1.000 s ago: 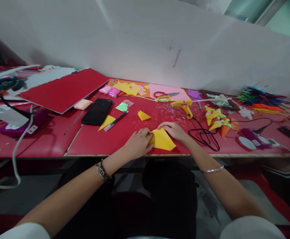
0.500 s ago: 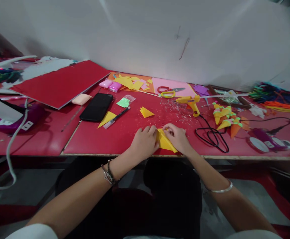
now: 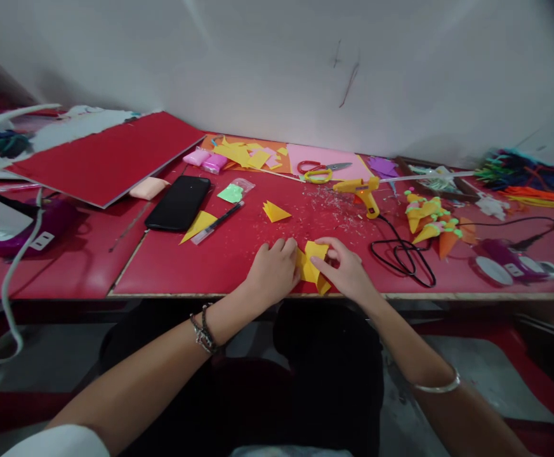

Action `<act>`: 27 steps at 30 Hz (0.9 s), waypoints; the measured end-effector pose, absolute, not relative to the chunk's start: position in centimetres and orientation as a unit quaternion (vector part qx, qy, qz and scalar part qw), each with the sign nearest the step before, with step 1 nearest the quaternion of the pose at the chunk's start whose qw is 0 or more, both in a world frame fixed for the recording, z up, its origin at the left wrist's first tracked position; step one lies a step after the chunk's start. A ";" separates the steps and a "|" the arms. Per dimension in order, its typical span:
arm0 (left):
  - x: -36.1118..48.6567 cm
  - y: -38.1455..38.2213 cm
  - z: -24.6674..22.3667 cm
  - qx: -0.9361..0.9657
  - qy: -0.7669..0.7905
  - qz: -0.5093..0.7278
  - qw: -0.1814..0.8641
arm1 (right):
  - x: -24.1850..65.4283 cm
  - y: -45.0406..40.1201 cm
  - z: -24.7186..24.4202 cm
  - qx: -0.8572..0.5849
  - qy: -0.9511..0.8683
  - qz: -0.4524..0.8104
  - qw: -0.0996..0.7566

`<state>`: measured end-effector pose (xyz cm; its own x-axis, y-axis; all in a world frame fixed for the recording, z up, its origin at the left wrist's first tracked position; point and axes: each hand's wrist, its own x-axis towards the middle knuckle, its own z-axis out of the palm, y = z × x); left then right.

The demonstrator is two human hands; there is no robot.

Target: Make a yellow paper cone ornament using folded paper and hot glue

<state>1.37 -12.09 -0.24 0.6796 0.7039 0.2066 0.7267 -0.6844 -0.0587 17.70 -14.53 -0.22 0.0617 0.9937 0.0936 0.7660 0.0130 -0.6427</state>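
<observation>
A piece of yellow paper (image 3: pixel 311 268) is held between my two hands at the table's front edge, its right part curled over. My left hand (image 3: pixel 274 270) is closed on its left side, fingers bent and pressed together. My right hand (image 3: pixel 343 266) pinches the right side between thumb and fingers. Just beyond them lies a small folded yellow piece (image 3: pixel 277 212). A black phone (image 3: pixel 179 203), a yellow paper piece (image 3: pixel 199 226) and a pen (image 3: pixel 218 222) lie to the left. The yellow glue gun (image 3: pixel 362 193) rests behind my right hand.
Scissors (image 3: pixel 318 171) lie on pink paper at the back. Yellow and orange paper cones (image 3: pixel 431 222) sit at the right, beside the glue gun's black cable (image 3: pixel 403 257). A large red board (image 3: pixel 110 155) stands back left.
The yellow paper has gone from a flat folded shape to a curled one. My right hand has turned and shifted slightly, with its thumb now across the paper. The view has shifted a little.
</observation>
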 end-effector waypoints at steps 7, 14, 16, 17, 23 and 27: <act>1.4 -12.1 -0.5 -0.912 -0.396 -0.085 0.067 | 18.1 -14.9 -0.5 -0.683 -0.667 0.159 0.252; 1.3 -12.2 -0.5 -0.909 -0.403 -0.084 0.068 | 19.3 -15.3 -1.2 -0.690 -0.689 0.071 0.211; 1.4 -12.2 -0.5 -0.908 -0.406 -0.080 0.067 | 19.8 -15.7 -1.3 -0.684 -0.697 0.052 0.211; 1.4 -12.1 -0.6 -0.908 -0.407 -0.079 0.066 | 20.0 -15.9 -1.4 -0.683 -0.698 0.042 0.211; 1.4 -12.1 -0.5 -0.910 -0.402 -0.076 0.066 | 21.7 -17.0 -1.9 -0.693 -0.690 -0.006 0.207; 1.4 -12.1 -0.5 -0.909 -0.404 -0.075 0.065 | 23.2 -17.6 -1.9 -0.685 -0.701 -0.020 0.200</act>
